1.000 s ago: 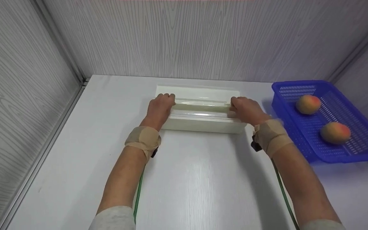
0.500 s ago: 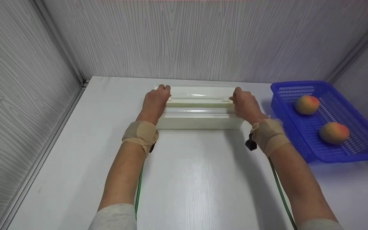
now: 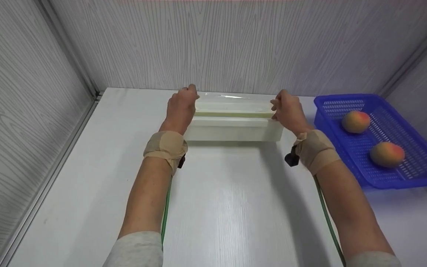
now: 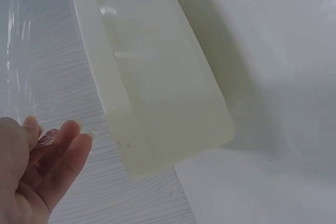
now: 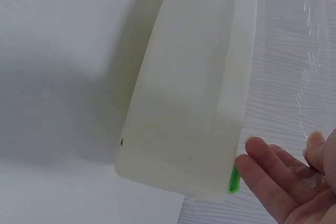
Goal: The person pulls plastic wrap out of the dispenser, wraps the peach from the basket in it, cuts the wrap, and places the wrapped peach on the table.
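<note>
A long white cling film dispenser [image 3: 232, 132] lies crosswise near the back of the white table in the head view. Clear cling film [image 3: 232, 97] stretches up from it, between my two hands. At the film's left side, my left hand [image 3: 181, 111] pinches its edge; the left wrist view shows the film [image 4: 20, 51] gathered at thumb and fingers. My right hand [image 3: 289, 113] pinches the opposite side of the film [image 5: 300, 72] between thumb and finger, its other fingers stretched toward the dispenser. A small green piece [image 5: 234, 180] shows at the dispenser's end.
A blue plastic basket [image 3: 354, 159] stands to the right, holding two peach-like fruits, one farther back [image 3: 356, 122] and one nearer [image 3: 387, 154]. Grey wood-grain panels [image 3: 235, 44] rise behind and at both sides of the table [image 3: 228, 215].
Both hands have risen and moved away from me, drawing the film up and back. The dispenser has shifted a little toward the back wall. The basket and fruits stay put.
</note>
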`<move>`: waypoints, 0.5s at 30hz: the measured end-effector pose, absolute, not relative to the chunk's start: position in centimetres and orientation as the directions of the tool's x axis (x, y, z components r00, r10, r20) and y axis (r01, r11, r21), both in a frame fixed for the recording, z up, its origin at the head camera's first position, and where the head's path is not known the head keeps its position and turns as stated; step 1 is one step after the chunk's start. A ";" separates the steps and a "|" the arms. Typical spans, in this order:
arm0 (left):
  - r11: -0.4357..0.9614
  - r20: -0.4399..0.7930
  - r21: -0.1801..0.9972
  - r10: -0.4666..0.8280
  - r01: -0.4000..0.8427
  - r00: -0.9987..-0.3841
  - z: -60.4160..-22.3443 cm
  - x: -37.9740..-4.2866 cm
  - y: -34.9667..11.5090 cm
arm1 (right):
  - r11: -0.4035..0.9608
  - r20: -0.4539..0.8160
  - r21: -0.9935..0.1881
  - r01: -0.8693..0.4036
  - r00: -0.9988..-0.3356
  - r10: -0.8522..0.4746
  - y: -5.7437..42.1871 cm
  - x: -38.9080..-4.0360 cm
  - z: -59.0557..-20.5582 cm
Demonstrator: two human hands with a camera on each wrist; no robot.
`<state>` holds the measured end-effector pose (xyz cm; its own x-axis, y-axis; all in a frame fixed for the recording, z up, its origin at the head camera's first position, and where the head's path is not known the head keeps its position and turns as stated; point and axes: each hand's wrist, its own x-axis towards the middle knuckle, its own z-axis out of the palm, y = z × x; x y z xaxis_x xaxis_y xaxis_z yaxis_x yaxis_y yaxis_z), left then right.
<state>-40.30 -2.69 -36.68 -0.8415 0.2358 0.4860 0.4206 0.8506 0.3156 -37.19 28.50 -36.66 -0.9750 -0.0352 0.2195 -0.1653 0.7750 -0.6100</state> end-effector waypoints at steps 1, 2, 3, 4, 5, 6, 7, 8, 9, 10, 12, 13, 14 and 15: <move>0.850 0.449 0.343 0.226 0.400 -0.865 -36.4 -40.2 -2.6 | 0.771 0.194 -0.621 -0.143 -0.981 -0.026 28.5 -37.2 -36.4; 0.844 0.384 0.390 0.216 0.369 -0.898 -36.2 -40.2 -2.5 | 0.764 0.167 -0.635 -0.119 -0.986 -0.015 28.4 -37.2 -36.2; 0.836 0.303 0.438 0.207 0.329 -0.930 -35.9 -40.1 -2.5 | 0.757 0.140 -0.646 -0.099 -0.990 -0.010 28.4 -37.2 -36.0; 0.829 0.217 0.485 0.195 0.279 -0.957 -35.7 -40.1 -2.4 | 0.749 0.114 -0.658 -0.082 -0.993 -0.009 28.4 -37.2 -36.0; 0.824 0.122 0.523 0.184 0.220 -0.975 -35.6 -40.0 -2.3 | 0.741 0.086 -0.668 -0.065 -0.996 -0.010 28.3 -37.2 -35.9; 0.819 0.031 0.551 0.176 0.164 -0.984 -35.4 -40.0 -2.2 | 0.731 0.058 -0.681 -0.047 -0.998 -0.010 28.3 -37.2 -35.9; 0.810 -0.048 0.576 0.172 0.113 -0.984 -35.3 -40.0 -2.2 | 0.725 0.037 -0.688 -0.034 -0.999 -0.013 28.3 -37.1 -35.9; 0.799 -0.123 0.598 0.169 0.063 -0.978 -35.1 -40.0 -2.1 | 0.719 0.023 -0.695 -0.027 -1.000 -0.014 28.2 -37.1 -35.9; 0.795 -0.171 0.605 0.173 0.035 -0.970 -35.0 -40.0 -2.2 | 0.719 0.010 -0.694 -0.019 -1.000 -0.017 28.2 -37.0 -35.9; 0.793 -0.211 0.610 0.178 0.013 -0.961 -34.8 -40.0 -2.2 | 0.728 0.004 -0.686 -0.020 -1.000 -0.024 28.2 -37.0 -35.9; 0.789 -0.273 0.614 0.195 -0.015 -0.942 -34.4 -40.1 -2.3 | 0.744 -0.001 -0.668 -0.022 -1.000 -0.031 28.1 -36.9 -35.7; 0.780 -0.291 0.625 0.199 -0.028 -0.936 -34.1 -40.1 -2.4 | 0.755 0.003 -0.655 -0.028 -0.999 -0.035 28.1 -36.9 -35.5; 0.762 -0.305 0.645 0.199 -0.048 -0.931 -33.9 -40.0 -2.5 | 0.761 0.007 -0.648 -0.031 -0.999 -0.035 28.0 -36.8 -35.4; 0.756 -0.304 0.652 0.201 -0.050 -0.931 -33.6 -40.0 -2.6 | 0.772 0.015 -0.635 -0.039 -0.999 -0.039 28.0 -36.8 -35.2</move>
<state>-39.97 -2.61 -33.59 -0.9311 0.2011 -0.3042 -0.0497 0.7564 0.6522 -36.84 28.01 -35.25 -0.9991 -0.0385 0.0151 -0.0393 0.7719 -0.6345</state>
